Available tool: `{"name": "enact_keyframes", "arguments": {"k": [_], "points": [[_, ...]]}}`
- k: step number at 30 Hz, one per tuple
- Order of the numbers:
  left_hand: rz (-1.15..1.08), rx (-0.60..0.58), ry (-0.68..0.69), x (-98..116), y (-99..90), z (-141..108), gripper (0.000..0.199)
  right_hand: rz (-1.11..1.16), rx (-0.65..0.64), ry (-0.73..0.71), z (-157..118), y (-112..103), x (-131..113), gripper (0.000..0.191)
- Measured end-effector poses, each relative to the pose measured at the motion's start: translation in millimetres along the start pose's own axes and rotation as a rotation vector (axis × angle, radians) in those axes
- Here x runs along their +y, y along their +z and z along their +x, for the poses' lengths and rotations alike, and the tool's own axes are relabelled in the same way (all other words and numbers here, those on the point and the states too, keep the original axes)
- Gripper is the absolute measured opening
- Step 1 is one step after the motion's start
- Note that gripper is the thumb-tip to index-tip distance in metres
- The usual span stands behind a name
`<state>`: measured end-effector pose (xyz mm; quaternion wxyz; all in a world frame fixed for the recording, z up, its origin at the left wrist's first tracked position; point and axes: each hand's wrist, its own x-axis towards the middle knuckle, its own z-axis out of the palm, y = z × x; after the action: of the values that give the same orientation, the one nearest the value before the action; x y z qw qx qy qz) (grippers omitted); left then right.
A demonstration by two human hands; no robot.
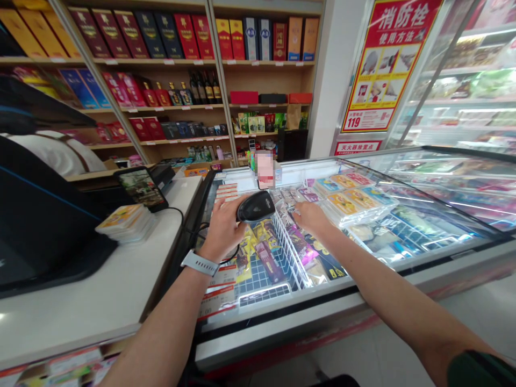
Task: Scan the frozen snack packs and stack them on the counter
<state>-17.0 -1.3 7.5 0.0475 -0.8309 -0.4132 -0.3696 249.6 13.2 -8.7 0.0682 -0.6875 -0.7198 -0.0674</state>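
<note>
My left hand (pixel 226 223), with a pale watch strap (pixel 200 263) on the wrist, grips a black barcode scanner (pixel 256 207) above the left end of a chest freezer (pixel 334 301). A black cable hangs near it. My right hand (pixel 312 219) is over the freezer's middle, its fingers curled beside wrapped ice creams (pixel 287 215); whatever they hold is hidden. Below the scanner, a white wire basket (pixel 296 263) has yellow and purple packs on its left side. Right of my right hand lie flat packs with yellow and blue labels (pixel 350 201).
On the left counter (pixel 80 306) stand a stack of boxed packs (pixel 127 223), a phone showing a picture (pixel 143 188) and a large black device (pixel 44 215). Shelves (pixel 161 62) of boxes and bottles line the back. Freezer glass and its frame (pixel 382 177) extend right. A pixelated object (pixel 265 167) stands at the freezer's back.
</note>
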Motion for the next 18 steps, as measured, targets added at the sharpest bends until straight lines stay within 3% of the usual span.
{"name": "enact_keyframes", "arguments": {"k": [6, 18], "points": [[0.000, 0.007, 0.004, -0.8, 0.6, -0.8, 0.057, 0.001, -0.005, 0.024, 1.9, 0.8, -0.4, 0.034], [-0.011, -0.002, -0.020, 0.5, 0.0, -0.8, 0.054, 0.054, 0.072, -0.065, -0.3, 1.9, -2.3, 0.035]]}}
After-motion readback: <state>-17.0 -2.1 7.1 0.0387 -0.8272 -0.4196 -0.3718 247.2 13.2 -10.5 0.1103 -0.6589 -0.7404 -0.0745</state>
